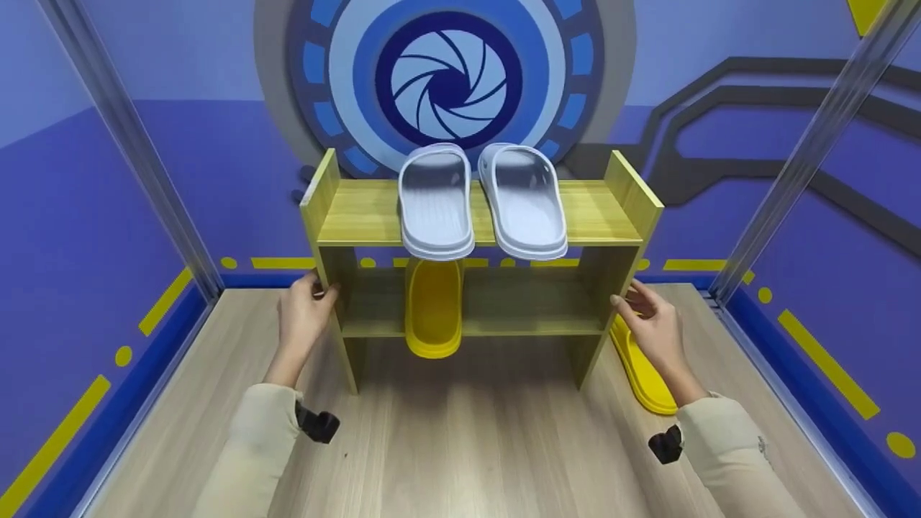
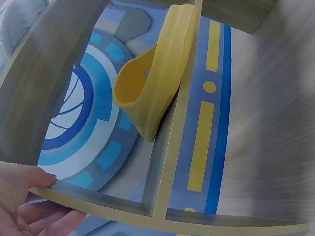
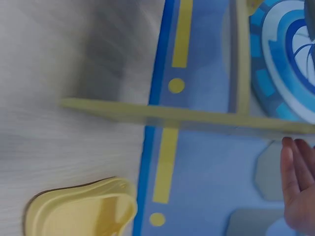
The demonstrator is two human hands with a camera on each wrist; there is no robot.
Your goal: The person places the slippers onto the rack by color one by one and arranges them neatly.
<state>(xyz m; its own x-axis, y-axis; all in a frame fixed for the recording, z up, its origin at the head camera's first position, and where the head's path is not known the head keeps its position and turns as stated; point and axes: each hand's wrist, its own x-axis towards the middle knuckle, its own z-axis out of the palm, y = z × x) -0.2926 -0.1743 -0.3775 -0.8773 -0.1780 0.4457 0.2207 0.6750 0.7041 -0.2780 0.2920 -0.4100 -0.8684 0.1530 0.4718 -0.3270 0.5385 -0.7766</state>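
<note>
A small wooden shoe rack stands between my hands. My left hand pinches its left side panel, with the thumb on the inner face and the other fingers outside. At the other end, my right hand touches the right side panel from outside; its fingers look fairly straight. Two pale grey clogs, a left one and a right one, sit side by side on the top shelf, toes to the back. One yellow clog rests on the lower shelf, left of its middle.
Another yellow clog lies on the wood-grain tabletop, right of the rack and partly behind the right hand. Blue patterned walls surround the table at the back and sides, with metal posts at the corners.
</note>
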